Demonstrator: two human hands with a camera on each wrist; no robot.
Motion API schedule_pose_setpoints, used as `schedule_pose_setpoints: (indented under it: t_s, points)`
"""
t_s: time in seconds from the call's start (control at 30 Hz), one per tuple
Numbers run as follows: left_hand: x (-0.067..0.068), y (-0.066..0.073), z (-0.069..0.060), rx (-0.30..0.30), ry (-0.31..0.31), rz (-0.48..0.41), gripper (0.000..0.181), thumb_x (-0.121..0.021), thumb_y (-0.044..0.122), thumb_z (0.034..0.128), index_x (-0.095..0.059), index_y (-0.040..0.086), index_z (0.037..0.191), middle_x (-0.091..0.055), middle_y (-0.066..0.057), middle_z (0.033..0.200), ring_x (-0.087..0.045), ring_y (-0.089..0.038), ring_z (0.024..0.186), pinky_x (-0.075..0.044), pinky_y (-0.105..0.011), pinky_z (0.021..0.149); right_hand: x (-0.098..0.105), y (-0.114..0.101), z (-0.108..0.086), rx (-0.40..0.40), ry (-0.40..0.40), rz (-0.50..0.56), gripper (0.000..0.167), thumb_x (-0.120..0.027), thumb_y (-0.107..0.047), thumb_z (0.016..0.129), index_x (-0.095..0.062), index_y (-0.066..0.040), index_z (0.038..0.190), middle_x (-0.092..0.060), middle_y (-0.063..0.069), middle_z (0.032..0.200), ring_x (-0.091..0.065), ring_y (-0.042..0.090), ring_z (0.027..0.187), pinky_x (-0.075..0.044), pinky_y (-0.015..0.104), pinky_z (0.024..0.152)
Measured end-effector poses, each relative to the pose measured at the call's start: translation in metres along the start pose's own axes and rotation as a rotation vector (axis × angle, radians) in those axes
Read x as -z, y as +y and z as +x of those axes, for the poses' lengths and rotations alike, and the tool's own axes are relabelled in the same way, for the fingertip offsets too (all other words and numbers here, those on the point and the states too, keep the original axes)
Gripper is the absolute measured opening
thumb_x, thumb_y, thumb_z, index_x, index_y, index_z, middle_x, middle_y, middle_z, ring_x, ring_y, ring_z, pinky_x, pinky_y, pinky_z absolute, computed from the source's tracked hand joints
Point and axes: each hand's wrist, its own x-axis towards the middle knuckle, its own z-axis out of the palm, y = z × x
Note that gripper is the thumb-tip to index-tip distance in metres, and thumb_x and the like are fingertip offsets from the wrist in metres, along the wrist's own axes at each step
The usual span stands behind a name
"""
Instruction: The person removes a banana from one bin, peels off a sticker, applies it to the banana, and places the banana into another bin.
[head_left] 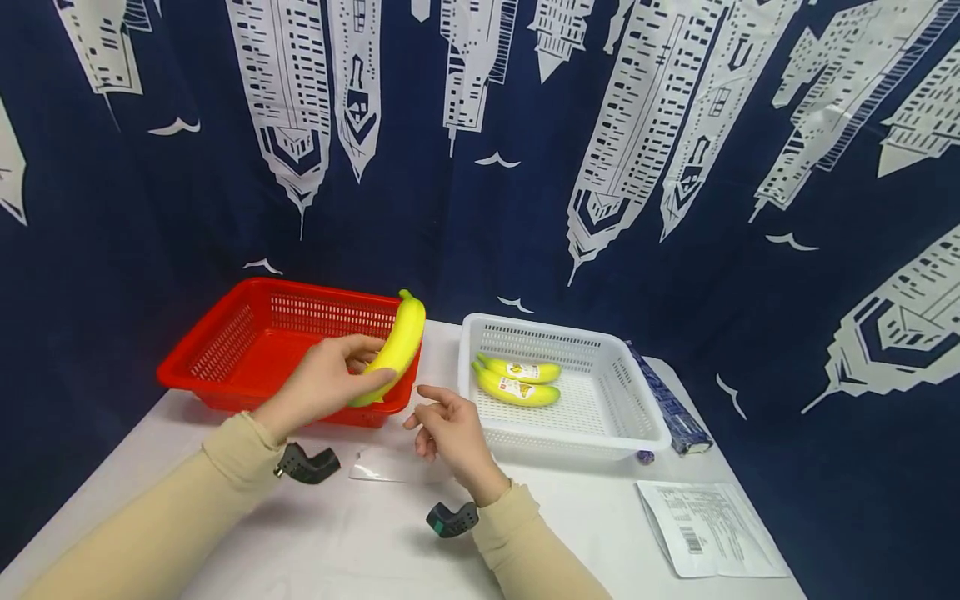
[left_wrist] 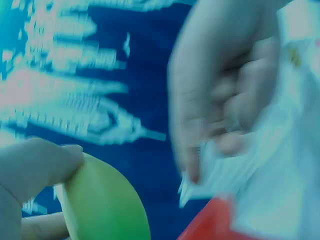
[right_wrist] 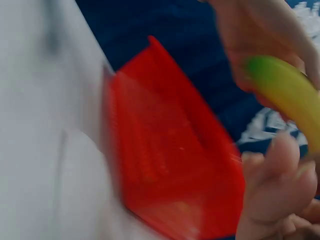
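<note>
While my left fingers (head_left: 363,342) pinch a banana (head_left: 403,340), a red basket (head_left: 251,348) beside them, my right fingers (head_left: 442,396) hang loose nearby — two more bananas (head_left: 517,389) lie in a white basket (head_left: 588,400) to their right.

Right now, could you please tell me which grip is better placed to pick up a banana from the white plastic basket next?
Probably the right grip: it holds nothing and is nearer the white plastic basket, while the left grip holds another banana.
</note>
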Motion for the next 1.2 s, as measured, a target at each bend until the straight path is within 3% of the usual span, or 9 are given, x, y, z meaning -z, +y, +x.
schedule_pose_setpoints:
  t_s: [0.07,0.17,0.3,0.37,0.57,0.73,0.93,1.07,1.2]
  points:
    - [-0.017,0.004,-0.015,-0.081,0.002,0.005,0.053,-0.084,0.034,0.0859,-0.069,0.008,0.129,-0.074,-0.003,0.104,-0.067,-0.016,0.087,-0.057,-0.029,0.073,0.017,-0.007,-0.009,0.018,-0.014,0.005,0.04,-0.055,-0.008,0.101,-0.055,0.002,0.14,-0.072,0.009,0.085,-0.057,0.01,0.049,-0.045,0.02,0.045]
    - [-0.04,0.0,-0.037,-0.268,-0.032,0.012,0.05,-0.087,0.028,0.0842,-0.07,0.013,0.129,-0.072,0.006,0.103,-0.064,-0.009,0.087,-0.056,-0.026,0.074,0.044,-0.016,-0.026,0.059,-0.016,0.026,0.037,-0.05,-0.012,0.104,-0.057,0.002,0.138,-0.071,0.007,0.087,-0.057,0.01,0.05,-0.045,0.021,0.045]
    - [-0.065,-0.022,-0.057,-0.528,-0.165,-0.005,0.05,-0.086,0.026,0.0855,-0.069,0.018,0.132,-0.07,0.011,0.11,-0.061,-0.004,0.092,-0.055,-0.024,0.076,0.076,-0.016,-0.047,0.148,-0.043,0.044,0.048,-0.041,-0.03,0.112,-0.054,0.01,0.135,-0.066,0.009,0.088,-0.057,0.011,0.052,-0.045,0.021,0.045]
    - [-0.075,-0.033,-0.063,-0.567,-0.242,-0.006,0.048,-0.084,0.03,0.088,-0.069,0.023,0.133,-0.068,0.013,0.11,-0.059,-0.003,0.094,-0.053,-0.023,0.077,0.088,-0.011,-0.055,0.173,-0.047,0.037,0.053,-0.038,-0.035,0.113,-0.054,0.012,0.13,-0.064,0.009,0.087,-0.056,0.011,0.052,-0.043,0.02,0.044]
    - [-0.091,-0.053,-0.069,-0.534,-0.38,0.017,0.046,-0.081,0.037,0.089,-0.069,0.031,0.133,-0.068,0.019,0.112,-0.059,-0.001,0.098,-0.051,-0.022,0.083,0.109,0.012,-0.073,0.137,-0.086,-0.053,0.031,-0.056,-0.02,0.107,-0.057,0.011,0.11,-0.066,0.005,0.081,-0.055,0.009,0.051,-0.041,0.019,0.043]
    - [-0.092,-0.054,-0.071,-0.516,-0.425,0.046,0.043,-0.084,0.032,0.0865,-0.072,0.031,0.127,-0.068,0.02,0.111,-0.059,-0.001,0.099,-0.051,-0.023,0.085,0.119,0.023,-0.075,0.115,-0.212,-0.086,0.036,-0.058,-0.014,0.105,-0.053,0.02,0.114,-0.066,0.001,0.075,-0.053,0.006,0.05,-0.039,0.019,0.043]
    - [-0.09,-0.053,-0.076,-0.438,-0.517,0.095,0.033,-0.084,0.027,0.0848,-0.073,0.037,0.114,-0.065,0.026,0.104,-0.054,0.004,0.094,-0.049,-0.022,0.084,0.13,0.032,-0.075,-0.002,-0.403,-0.195,0.022,-0.066,-0.007,0.097,-0.062,0.014,0.097,-0.063,0.001,0.069,-0.051,0.005,0.05,-0.042,0.018,0.046]
    - [-0.09,-0.055,-0.079,-0.426,-0.527,0.109,0.03,-0.084,0.026,0.0827,-0.071,0.039,0.106,-0.062,0.026,0.099,-0.052,0.004,0.09,-0.047,-0.02,0.08,0.131,0.04,-0.075,-0.075,-0.475,-0.256,0.017,-0.07,-0.007,0.094,-0.067,0.01,0.094,-0.062,0.007,0.069,-0.052,0.006,0.053,-0.047,0.019,0.051]
    - [-0.091,-0.058,-0.08,-0.421,-0.531,0.107,0.029,-0.083,0.026,0.0825,-0.07,0.039,0.105,-0.06,0.026,0.098,-0.052,0.004,0.09,-0.046,-0.02,0.08,0.128,0.043,-0.073,-0.136,-0.473,-0.311,0.019,-0.074,-0.011,0.093,-0.068,0.008,0.09,-0.063,0.009,0.068,-0.053,0.007,0.053,-0.049,0.02,0.05]
